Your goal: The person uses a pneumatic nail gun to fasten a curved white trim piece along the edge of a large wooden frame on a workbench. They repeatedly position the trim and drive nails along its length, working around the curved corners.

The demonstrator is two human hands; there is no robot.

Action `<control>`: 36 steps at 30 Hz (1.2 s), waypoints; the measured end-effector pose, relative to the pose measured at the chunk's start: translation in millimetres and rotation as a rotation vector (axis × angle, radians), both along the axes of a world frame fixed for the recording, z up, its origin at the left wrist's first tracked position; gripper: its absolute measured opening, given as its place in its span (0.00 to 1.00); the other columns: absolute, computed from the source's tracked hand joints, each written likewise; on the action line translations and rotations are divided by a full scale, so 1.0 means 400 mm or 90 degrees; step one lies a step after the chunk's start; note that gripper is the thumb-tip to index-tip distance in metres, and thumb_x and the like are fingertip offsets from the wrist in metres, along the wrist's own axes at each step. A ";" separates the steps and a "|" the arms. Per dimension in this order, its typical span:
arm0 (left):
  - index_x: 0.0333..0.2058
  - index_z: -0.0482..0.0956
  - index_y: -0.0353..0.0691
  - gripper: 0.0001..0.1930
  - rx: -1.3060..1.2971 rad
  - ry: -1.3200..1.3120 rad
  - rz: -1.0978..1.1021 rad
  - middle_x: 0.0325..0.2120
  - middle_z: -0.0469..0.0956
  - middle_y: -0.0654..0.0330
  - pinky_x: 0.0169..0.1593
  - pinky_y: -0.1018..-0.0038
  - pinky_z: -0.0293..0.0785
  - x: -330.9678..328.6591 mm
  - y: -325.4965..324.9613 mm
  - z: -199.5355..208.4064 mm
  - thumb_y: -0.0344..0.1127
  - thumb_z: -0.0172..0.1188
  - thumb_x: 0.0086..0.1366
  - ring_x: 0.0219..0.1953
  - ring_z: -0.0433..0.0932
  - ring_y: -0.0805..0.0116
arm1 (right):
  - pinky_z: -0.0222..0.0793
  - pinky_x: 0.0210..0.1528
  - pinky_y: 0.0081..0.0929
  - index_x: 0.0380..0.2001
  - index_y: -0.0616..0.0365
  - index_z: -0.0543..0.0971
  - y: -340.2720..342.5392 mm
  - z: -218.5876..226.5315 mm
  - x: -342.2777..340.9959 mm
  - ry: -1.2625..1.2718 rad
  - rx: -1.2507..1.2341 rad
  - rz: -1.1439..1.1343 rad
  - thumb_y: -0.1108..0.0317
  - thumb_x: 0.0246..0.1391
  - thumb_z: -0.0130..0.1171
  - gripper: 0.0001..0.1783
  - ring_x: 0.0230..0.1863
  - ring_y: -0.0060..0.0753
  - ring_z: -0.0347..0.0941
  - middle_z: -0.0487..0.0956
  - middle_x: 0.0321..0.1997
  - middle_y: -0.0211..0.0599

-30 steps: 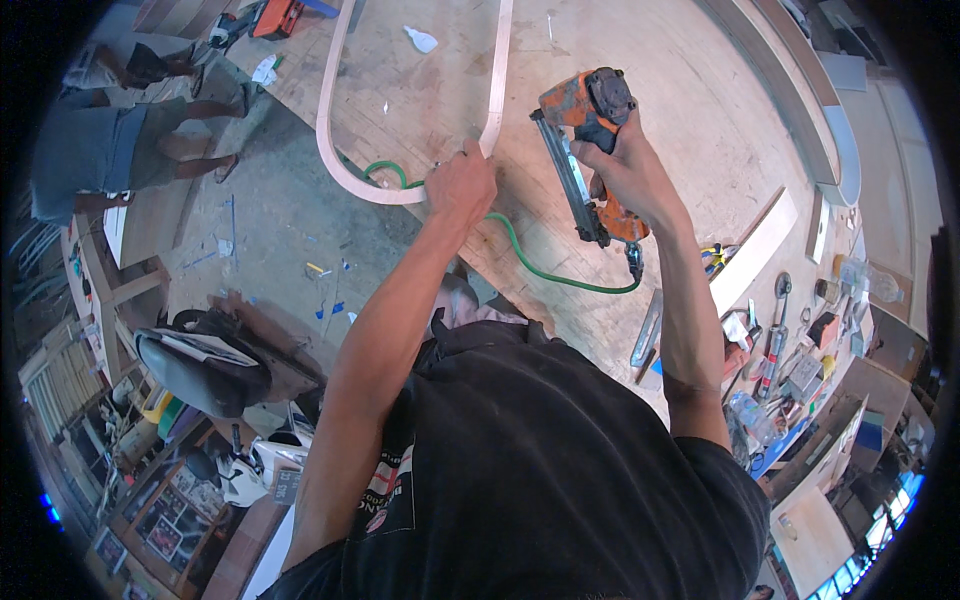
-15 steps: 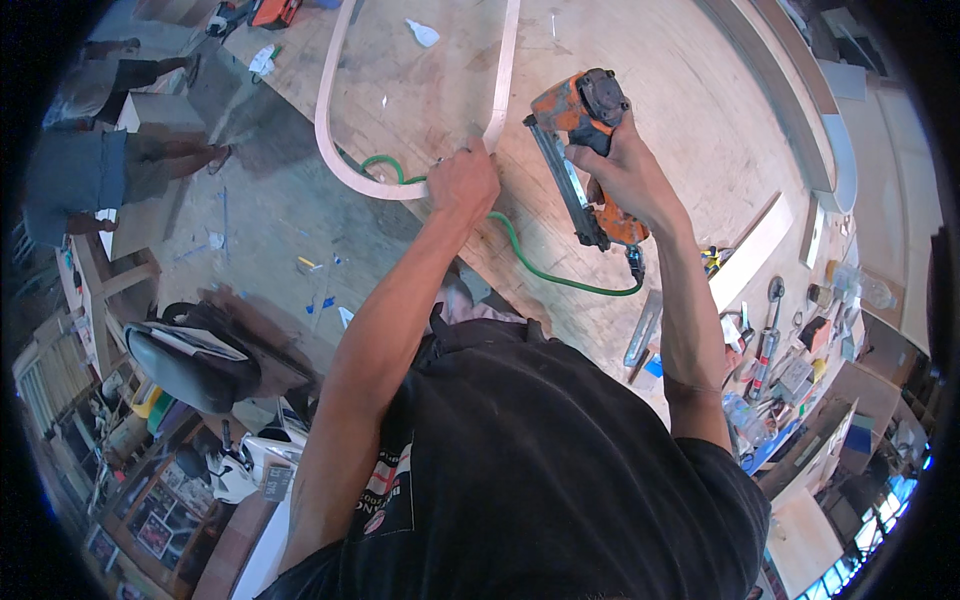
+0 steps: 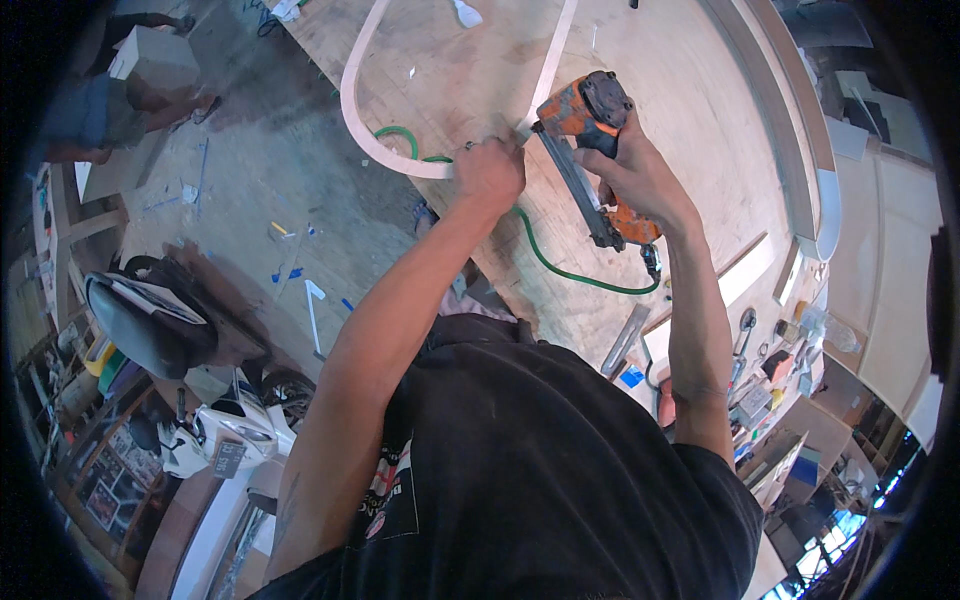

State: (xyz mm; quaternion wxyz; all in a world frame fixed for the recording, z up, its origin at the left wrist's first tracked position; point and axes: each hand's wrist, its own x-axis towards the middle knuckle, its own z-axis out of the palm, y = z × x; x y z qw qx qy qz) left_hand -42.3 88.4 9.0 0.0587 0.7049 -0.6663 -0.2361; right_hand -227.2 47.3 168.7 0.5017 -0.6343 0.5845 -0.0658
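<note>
The concrete floor (image 3: 250, 170) spreads across the left, and the wide wooden bench (image 3: 690, 110) fills the upper middle and right. A white motorbike (image 3: 215, 440) stands at the lower left, and another person (image 3: 110, 110), partly blurred, is at the upper left, well apart from the bench. A long curved wooden rail (image 3: 790, 120) runs along the bench's right side. The pale U-shaped wooden frame (image 3: 352, 95) lies over the bench's near left edge, its bend toward the wearer and its upper ends cut off by the view. A pale board (image 3: 748, 265) lies beyond the right forearm.

A green hose (image 3: 570, 275) curves across the bench to the orange and black nail gun (image 3: 575, 110), whose nose is right at the frame's right side; whether they touch, I cannot tell. The hands are apart: the left hand (image 3: 490, 172) is closed over the frame's bend, and the right hand (image 3: 640, 175) is wrapped around the nail gun's handle. Nearer the wearer lies a grey metal bar (image 3: 625, 340), with a small blue scrap (image 3: 631, 377) just beside it.
</note>
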 end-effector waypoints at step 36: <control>0.49 0.77 0.41 0.16 -0.096 -0.063 -0.024 0.34 0.86 0.57 0.39 0.56 0.77 -0.009 0.012 -0.016 0.46 0.50 0.77 0.36 0.88 0.57 | 0.77 0.27 0.30 0.70 0.64 0.51 0.015 0.013 0.056 0.036 -0.030 -0.036 0.67 0.64 0.64 0.41 0.24 0.30 0.78 0.83 0.41 0.46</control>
